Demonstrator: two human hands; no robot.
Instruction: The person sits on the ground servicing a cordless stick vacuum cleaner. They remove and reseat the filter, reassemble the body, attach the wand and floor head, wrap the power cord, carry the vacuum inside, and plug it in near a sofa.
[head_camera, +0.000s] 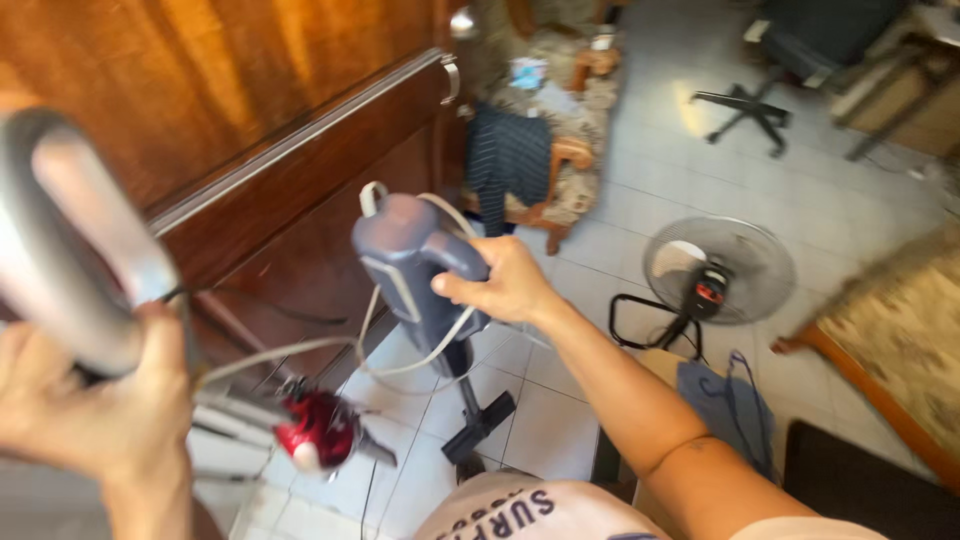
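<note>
- The right hand (510, 280) is wrapped around the handle of a grey-blue plastic upright vacuum cleaner (415, 265), fingers closed on it.
- A white power cord (400, 365) loops around that body and trails away towards the left hand.
- Below the grip, the dark floor nozzle (480, 425) rests on the pale tiled floor (640, 180).
- The left hand (95, 410) is clenched around a blurred silver-grey rounded handle (65, 245), close to the camera.
- Just right of that hand hangs a red rounded part (318, 430).
- Beyond the right arm stands a grey floor fan (718, 268).
</note>
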